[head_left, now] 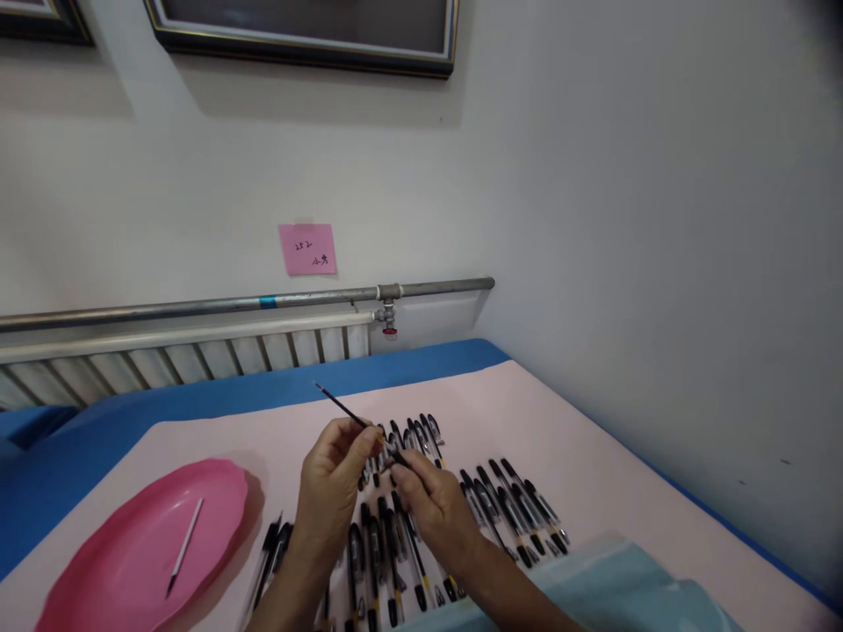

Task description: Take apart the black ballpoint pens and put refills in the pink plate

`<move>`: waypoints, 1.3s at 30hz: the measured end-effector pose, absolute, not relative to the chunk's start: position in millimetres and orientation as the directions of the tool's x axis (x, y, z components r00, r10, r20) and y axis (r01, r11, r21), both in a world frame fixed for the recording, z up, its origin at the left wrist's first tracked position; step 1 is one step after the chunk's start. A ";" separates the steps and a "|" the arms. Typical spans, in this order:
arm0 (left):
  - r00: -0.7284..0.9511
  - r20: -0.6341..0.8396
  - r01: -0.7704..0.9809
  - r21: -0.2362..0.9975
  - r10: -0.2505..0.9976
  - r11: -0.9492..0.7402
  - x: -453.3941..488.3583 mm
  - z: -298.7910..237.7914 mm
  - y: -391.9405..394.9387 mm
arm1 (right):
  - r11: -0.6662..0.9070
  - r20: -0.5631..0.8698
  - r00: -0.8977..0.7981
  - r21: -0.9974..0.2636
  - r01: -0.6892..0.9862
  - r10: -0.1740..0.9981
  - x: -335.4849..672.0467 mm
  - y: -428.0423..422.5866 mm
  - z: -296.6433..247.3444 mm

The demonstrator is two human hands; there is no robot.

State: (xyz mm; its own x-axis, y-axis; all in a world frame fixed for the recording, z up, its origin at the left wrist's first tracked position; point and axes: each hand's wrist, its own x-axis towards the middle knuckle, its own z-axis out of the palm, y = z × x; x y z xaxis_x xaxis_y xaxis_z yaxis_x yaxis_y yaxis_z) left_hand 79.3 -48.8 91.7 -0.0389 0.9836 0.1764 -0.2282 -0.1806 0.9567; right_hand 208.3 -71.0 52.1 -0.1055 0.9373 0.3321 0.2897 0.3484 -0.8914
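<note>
My left hand (pixel 337 470) pinches a slim dark pen refill (pixel 341 405) between thumb and fingers, its far end pointing up and to the left. A yellowish section shows at the refill's near end. Close beside it, my right hand (pixel 438 505) is closed on a small black pen part (pixel 398 457), which meets or nearly meets the refill; the exact contact is too small to tell. Below and behind the hands lie several black-capped clear pens (pixel 374 549) in rows, partly hidden by my wrists. Another group of pens (pixel 514 505) lies to the right.
A pink scalloped tray (pixel 217 478) at the left holds a white stick with a dark tip (pixel 185 549). Pale pink paper (pixel 277 417) covers the blue tabletop (pixel 421 358). A light blue plastic sheet (pixel 632 584) lies at the front right. Behind are a radiator (pixel 243 353) and a wall.
</note>
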 end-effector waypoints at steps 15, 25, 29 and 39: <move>0.107 0.214 0.003 0.977 0.971 -0.215 77.1 93.7 -53.0 | 0.400 0.374 -0.141 -0.851 0.341 0.917 210.3 -71.6 55.1; -0.108 0.100 0.057 0.994 0.989 -0.094 33.0 98.1 -29.7 | 0.381 0.375 -0.090 -0.850 0.364 0.922 210.5 -69.7 51.5; -0.165 0.101 0.503 0.865 0.981 -0.004 4.9 71.3 -5.2 | 0.365 0.353 -0.102 -0.852 0.376 0.930 210.8 -68.9 49.7; 0.050 -0.151 0.924 0.382 0.987 0.011 2.5 20.8 11.9 | 0.364 0.353 -0.103 -0.841 0.400 0.930 211.2 -69.1 52.1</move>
State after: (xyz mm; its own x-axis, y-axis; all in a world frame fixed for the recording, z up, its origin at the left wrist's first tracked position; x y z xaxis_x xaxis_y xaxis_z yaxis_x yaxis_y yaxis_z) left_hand 2.5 11.9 20.8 0.0501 0.9872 -0.1512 0.9243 0.0115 0.3815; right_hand 211.2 -69.1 52.1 -0.1031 0.9298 0.3533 0.4003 0.3639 -0.8410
